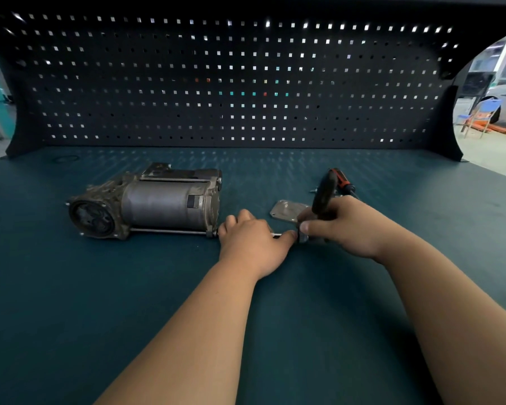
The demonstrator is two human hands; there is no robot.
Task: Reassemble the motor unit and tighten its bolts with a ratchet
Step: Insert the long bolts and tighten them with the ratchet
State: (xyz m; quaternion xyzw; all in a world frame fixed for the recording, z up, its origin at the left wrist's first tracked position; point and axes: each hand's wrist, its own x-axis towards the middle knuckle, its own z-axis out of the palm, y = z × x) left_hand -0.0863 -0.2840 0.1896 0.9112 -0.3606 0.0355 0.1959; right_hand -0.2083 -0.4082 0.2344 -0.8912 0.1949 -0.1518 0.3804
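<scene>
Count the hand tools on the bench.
2: ratchet in the right hand, at the motor's right end; screwdriver lying behind that hand. Others may be hidden by the hands.

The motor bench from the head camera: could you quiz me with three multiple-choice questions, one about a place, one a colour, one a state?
1. Where does the motor unit lie from the hands?
A. left
B. right
C. behind the pegboard

2. What colour is the bench top?
A. red
B. dark teal
C. white

3. What is the right hand doing?
A. resting flat
B. pointing upward
C. holding a black-handled ratchet

Answers: 1 A, it lies left of the left hand. 2 B, teal throughout. 3 C, fingers wrap the tool.
</scene>
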